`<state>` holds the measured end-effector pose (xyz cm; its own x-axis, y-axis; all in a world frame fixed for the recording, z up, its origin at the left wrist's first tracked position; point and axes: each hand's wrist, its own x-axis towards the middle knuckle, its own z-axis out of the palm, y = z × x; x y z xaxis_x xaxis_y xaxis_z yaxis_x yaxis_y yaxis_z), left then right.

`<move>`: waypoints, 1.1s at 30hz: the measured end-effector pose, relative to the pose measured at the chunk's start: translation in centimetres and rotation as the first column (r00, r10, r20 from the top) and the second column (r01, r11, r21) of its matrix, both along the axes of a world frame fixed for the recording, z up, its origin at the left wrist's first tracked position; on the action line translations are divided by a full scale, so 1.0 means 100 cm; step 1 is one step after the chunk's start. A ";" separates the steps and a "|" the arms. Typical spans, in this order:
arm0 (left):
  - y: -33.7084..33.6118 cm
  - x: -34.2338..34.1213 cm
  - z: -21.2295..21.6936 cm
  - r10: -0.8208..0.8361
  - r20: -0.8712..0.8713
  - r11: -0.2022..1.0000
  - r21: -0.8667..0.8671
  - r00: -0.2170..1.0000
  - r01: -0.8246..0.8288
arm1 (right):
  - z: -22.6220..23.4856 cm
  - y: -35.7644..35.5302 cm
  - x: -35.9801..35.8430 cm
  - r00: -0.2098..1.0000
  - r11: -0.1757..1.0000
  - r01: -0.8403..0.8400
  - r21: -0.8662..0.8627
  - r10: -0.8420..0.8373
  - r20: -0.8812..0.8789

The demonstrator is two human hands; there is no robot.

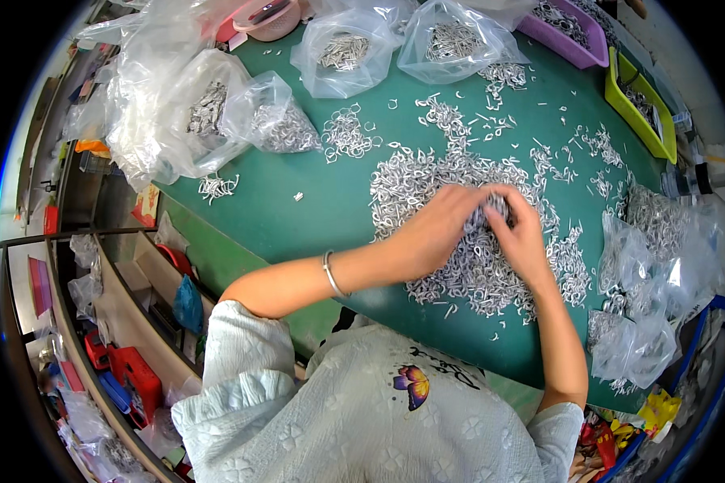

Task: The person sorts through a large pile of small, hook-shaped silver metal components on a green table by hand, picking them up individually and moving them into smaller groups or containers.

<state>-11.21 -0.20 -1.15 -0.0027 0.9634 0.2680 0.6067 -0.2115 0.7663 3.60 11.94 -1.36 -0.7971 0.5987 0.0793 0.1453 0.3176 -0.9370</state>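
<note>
A wide pile of small silver loop- and hook-shaped metal parts (427,181) covers the middle of the green table (298,225). Over it my two hands meet. My right hand (522,240) curls its thumb and fingers round a small clump of metal parts (498,208). Coming from the left, my left hand (439,229) is closed, its fingertips bent in against the same clump and mostly hidden. What exactly those fingertips pinch cannot be made out. A silver bangle (330,274) circles my left wrist.
Clear plastic bags of metal pins (346,52) and other parts (282,129) line the far and left side. A purple basket (576,36) and a yellow-green basket (648,121) stand far right. Filled bags (652,274) lie at the right edge. Open shelves (129,298) stand left.
</note>
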 end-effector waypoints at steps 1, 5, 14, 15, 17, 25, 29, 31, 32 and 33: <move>-0.005 0.006 -0.003 -0.031 -0.037 0.999 0.017 0.999 0.032 | -0.003 -0.004 0.010 1.000 0.997 -0.005 0.078 0.005 0.006; -0.026 0.019 -0.015 -0.175 -0.294 0.974 0.089 0.940 0.210 | -0.008 -0.018 0.043 0.997 0.928 -0.072 0.365 0.071 0.014; -0.001 -0.015 -0.003 0.260 -0.106 0.956 0.168 0.960 -0.240 | 0.006 -0.016 0.054 0.973 0.914 0.202 0.353 -0.229 0.035; 0.010 -0.019 0.003 0.283 -0.127 0.952 0.161 0.951 -0.262 | 0.012 -0.012 0.044 0.970 0.919 0.205 0.338 -0.237 0.055; 0.031 -0.024 -0.001 0.237 -0.173 0.969 0.111 0.956 -0.220 | 0.015 -0.004 0.028 0.964 0.925 0.221 0.310 -0.256 0.076; 0.043 -0.029 -0.010 0.180 -0.082 0.984 0.033 0.980 -0.178 | 0.008 -0.010 0.046 0.961 0.808 0.036 0.588 -0.189 0.201; 0.010 -0.007 0.016 0.169 0.111 0.985 0.019 0.979 -0.172 | 0.013 -0.019 0.043 0.956 0.790 0.104 0.605 -0.247 0.159; -0.013 0.008 0.018 0.097 0.172 0.995 -0.053 0.980 -0.089 | 0.011 -0.025 0.032 0.954 0.765 0.024 0.644 -0.211 0.215; -0.022 0.015 0.018 0.129 0.130 0.989 -0.084 0.983 -0.119 | 0.010 -0.026 0.029 0.950 0.750 -0.015 0.661 -0.196 0.244; -0.032 0.020 0.016 0.167 0.086 0.981 -0.113 0.982 -0.157 | 0.011 -0.025 0.029 0.949 0.739 -0.040 0.673 -0.184 0.258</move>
